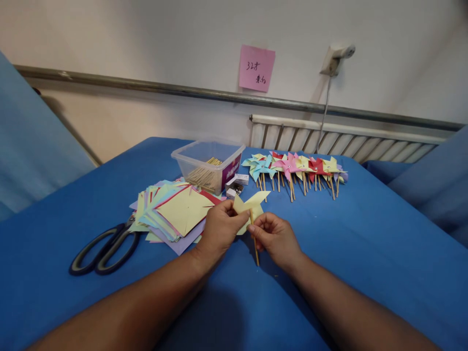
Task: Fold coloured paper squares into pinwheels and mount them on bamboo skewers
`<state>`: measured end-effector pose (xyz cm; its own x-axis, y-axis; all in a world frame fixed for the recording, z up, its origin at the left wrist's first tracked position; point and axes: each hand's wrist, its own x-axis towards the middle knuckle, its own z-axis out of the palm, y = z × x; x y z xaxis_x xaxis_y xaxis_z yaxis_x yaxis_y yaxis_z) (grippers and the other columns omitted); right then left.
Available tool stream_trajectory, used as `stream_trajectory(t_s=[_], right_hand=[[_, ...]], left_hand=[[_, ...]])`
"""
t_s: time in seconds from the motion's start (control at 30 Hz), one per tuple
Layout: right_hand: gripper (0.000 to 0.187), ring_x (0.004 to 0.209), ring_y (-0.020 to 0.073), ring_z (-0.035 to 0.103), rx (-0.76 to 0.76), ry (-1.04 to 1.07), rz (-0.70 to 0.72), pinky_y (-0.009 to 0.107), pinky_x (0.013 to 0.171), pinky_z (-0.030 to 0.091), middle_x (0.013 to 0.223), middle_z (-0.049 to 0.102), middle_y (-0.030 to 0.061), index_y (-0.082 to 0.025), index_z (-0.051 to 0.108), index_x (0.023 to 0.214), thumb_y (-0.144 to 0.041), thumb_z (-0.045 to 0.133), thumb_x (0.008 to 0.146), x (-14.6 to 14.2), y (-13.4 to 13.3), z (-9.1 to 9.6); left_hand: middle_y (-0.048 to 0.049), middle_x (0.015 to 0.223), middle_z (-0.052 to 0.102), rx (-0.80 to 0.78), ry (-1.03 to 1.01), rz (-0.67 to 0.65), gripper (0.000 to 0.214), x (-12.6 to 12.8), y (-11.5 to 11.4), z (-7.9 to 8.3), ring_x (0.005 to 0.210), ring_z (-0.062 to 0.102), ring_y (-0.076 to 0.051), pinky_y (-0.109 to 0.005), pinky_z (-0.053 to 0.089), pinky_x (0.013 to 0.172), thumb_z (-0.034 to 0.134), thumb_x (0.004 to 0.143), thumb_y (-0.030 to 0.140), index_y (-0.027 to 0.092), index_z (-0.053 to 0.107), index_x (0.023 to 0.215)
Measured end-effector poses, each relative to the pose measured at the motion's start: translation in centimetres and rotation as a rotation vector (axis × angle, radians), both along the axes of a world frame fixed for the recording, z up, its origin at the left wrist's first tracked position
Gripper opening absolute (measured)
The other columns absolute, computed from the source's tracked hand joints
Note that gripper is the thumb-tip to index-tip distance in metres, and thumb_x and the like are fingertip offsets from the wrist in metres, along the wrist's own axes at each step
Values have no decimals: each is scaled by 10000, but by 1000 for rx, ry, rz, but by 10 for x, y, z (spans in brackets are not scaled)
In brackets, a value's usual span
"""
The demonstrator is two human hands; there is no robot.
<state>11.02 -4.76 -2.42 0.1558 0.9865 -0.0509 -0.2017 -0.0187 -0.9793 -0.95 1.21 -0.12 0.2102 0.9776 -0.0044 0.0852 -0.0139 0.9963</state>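
Pinching a yellow pinwheel (250, 205), left hand (221, 228) meets right hand (275, 238).

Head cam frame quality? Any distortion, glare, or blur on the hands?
Head view: wide-angle bowing, the wall rail curves; light soft and even, no glare; faint shadow on the blue cloth nearest the camera; left hand, right hand and yellow pinwheel sharp; pink note slightly soft.

Pale yellow paper pinwheel (252, 207) on a tan wooden stick (255, 243); plain blue tablecloth (365, 234). Left, black-handled metal scissors (104, 246). Far right, row of finished paper pinwheels (296, 166): turquoise, pink, red, yellow.
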Motion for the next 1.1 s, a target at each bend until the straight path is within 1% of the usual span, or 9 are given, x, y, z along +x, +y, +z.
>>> stream_trajectory(t_s=[0.3, 0.57, 0.8, 1.1], right_hand=[[267, 356, 51, 435, 9, -30, -27, 171, 367, 337, 459, 513, -77, -182, 516, 662, -365, 710, 682, -2, -3, 5], [257, 360, 45, 430, 21, -26, -26, 164, 373, 335, 459, 504, -85, -182, 508, 670, -352, 697, 701, -1, -3, 4], [266, 355, 51, 434, 1, -22, -16, 169, 367, 344, 451, 508, -80, -184, 506, 657, -357, 706, 684, -2, -2, 4], [270, 365, 53, 437, 13, -38, -28, 175, 375, 341, 459, 508, -79, -188, 514, 660, -370, 710, 695, -1, -4, 5]], left_hand=[[-18, 648, 636, -7, -4, 6, 255, 0, -2, 1, 561, 554, -135, -229, 400, 492, 742, 603, 326, 131, 618, 713], [-20, 663, 651, -32, -14, 10, 267, 1, -4, 3, 567, 561, -135, -229, 411, 501, 745, 605, 332, 130, 630, 736], [-1, 627, 637, -43, -43, 15, 254, 1, -3, 4, 537, 546, -123, -224, 406, 491, 755, 585, 319, 138, 617, 696], [-11, 632, 649, -51, -42, 15, 267, 0, -2, 4, 531, 557, -131, -231, 406, 485, 756, 577, 326, 134, 627, 709]])
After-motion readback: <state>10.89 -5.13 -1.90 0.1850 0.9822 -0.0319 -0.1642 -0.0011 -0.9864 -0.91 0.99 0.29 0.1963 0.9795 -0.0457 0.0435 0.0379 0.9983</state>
